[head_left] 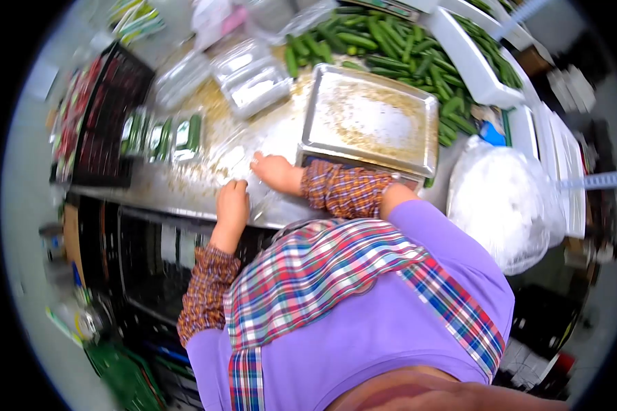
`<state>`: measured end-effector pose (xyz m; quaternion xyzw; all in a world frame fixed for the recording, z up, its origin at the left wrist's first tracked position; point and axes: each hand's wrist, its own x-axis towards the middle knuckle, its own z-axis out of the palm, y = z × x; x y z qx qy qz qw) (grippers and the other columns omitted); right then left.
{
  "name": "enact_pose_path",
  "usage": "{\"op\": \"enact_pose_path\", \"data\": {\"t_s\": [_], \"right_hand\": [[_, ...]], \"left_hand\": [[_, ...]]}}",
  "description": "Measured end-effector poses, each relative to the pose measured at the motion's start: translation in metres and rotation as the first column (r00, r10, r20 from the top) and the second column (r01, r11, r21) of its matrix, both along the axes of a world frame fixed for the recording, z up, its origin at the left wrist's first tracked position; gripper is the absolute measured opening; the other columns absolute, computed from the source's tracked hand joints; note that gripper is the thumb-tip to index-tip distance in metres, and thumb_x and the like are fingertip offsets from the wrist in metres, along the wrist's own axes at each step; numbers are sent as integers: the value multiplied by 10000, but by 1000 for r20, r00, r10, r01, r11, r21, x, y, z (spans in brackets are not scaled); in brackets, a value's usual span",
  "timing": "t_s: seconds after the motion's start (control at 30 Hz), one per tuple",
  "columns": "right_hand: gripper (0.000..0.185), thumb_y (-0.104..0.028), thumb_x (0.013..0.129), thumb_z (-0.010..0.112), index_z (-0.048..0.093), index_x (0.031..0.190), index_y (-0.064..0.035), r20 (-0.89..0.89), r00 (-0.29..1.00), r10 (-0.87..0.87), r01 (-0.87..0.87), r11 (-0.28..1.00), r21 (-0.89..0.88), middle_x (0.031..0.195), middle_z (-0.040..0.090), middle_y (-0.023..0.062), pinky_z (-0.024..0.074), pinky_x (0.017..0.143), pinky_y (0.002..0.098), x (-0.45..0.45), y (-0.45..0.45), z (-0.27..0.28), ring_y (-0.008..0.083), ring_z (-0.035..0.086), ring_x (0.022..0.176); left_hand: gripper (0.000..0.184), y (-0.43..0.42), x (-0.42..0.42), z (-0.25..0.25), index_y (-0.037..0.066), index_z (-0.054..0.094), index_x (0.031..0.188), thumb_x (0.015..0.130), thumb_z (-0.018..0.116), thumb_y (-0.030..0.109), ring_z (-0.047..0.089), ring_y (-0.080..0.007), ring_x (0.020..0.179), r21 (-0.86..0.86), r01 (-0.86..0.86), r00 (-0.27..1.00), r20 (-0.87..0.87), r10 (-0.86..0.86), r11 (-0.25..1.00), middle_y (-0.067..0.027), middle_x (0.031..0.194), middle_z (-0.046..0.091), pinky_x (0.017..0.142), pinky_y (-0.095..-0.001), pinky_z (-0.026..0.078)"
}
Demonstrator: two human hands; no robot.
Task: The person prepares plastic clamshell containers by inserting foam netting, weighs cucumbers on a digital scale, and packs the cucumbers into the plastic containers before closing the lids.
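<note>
My left hand (233, 203) is at the front edge of the metal table, its fingers drawn together. Just to its right, my right hand (276, 171) is closed low over the tabletop, in front of the metal tray (363, 113). Something clear and shiny, perhaps thin plastic, shows around both hands, but its outline is blurred; I cannot make out what the fingers hold. Left of my hands lie several clear packs of cucumbers (187, 137). Beyond them sit stacked clear plastic trays (250, 75). A big heap of loose cucumbers (391, 44) covers the back right.
A black crate (110, 113) stands at the table's left end. At the right are a white foam box (483, 61) holding cucumbers and a large clear plastic bag (497, 205) with white contents. Wet brownish bits dot the metal table (216, 113). Dark crates (158, 267) are below.
</note>
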<state>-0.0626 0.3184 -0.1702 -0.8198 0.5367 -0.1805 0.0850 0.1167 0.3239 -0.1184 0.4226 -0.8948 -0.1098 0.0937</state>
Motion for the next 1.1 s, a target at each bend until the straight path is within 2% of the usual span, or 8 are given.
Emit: {"op": "enact_pose_path", "data": {"t_s": [0.07, 0.17, 0.33, 0.5, 0.7, 0.87, 1.0, 1.1], "right_hand": [[95, -120, 719, 568, 607, 769, -50, -55, 998, -43, 40, 997, -63, 845, 552, 129, 511, 551, 364, 1, -1, -8, 270, 623, 655], [97, -115, 706, 582, 652, 731, -53, -155, 988, -27, 28, 1000, 5, 797, 622, 137, 517, 567, 369, -5, -2, -10, 276, 648, 693], [79, -94, 696, 581, 641, 723, -48, -173, 984, 46, -14, 983, 185, 746, 661, 145, 521, 583, 404, -8, 0, 9, 304, 658, 713], [236, -103, 718, 581, 591, 944, -37, 15, 1000, -4, 2, 991, 136, 873, 578, 135, 501, 571, 421, -33, 34, 80, 303, 623, 688], [189, -174, 735, 620, 606, 890, -66, 252, 951, -179, 177, 984, 31, 844, 600, 86, 503, 627, 412, -112, 94, 152, 294, 617, 767], [168, -156, 765, 586, 620, 920, -100, 51, 896, -440, 434, 895, 99, 816, 630, 100, 499, 633, 419, -238, 139, 183, 306, 622, 737], [146, -206, 789, 576, 681, 825, -111, -200, 731, -652, 682, 698, 219, 768, 657, 107, 508, 636, 408, -356, 122, 181, 293, 636, 715], [141, -162, 781, 569, 675, 851, -101, -134, 697, -704, 717, 682, 142, 801, 656, 111, 500, 666, 400, -419, 96, 145, 298, 629, 763]], "left_hand": [[257, 3, -15, 0, 25, 557, 971, 718, 603, 20, 548, -390, 833, 100, 35, 991, -132, -21, 994, -193, 886, 574, 723, -469, 450], [258, -6, -23, -13, 17, 550, 981, 735, 615, 55, 559, -402, 865, 265, -9, 1000, -3, 10, 964, -212, 914, 579, 738, -474, 461], [227, -28, -10, -20, 5, 565, 951, 749, 622, 91, 577, -401, 834, 312, 94, 990, 67, -120, 945, -222, 874, 602, 733, -469, 472], [173, -41, -36, 0, -6, 576, 890, 763, 616, 105, 588, -380, 808, 351, 126, 991, -3, -133, 928, -209, 824, 612, 710, -457, 470], [231, -50, -55, -40, 5, 577, 921, 760, 648, 154, 607, -369, 765, 362, 268, 961, -32, -275, 893, -190, 778, 625, 676, -443, 479], [262, -68, -78, 44, 55, 620, 949, 783, 655, 254, 631, -334, 759, 535, 115, 936, 223, -271, 837, -166, 771, 649, 673, -414, 490], [177, -119, -154, 104, 29, 619, 878, 841, 609, 202, 615, -218, 636, 589, 179, 981, -42, -191, 788, -131, 715, 640, 569, -329, 451], [218, -149, -240, 116, 4, 611, 877, 840, 604, 219, 611, -251, 652, 346, 275, 960, -149, -237, 897, -159, 730, 630, 607, -338, 468]]}}
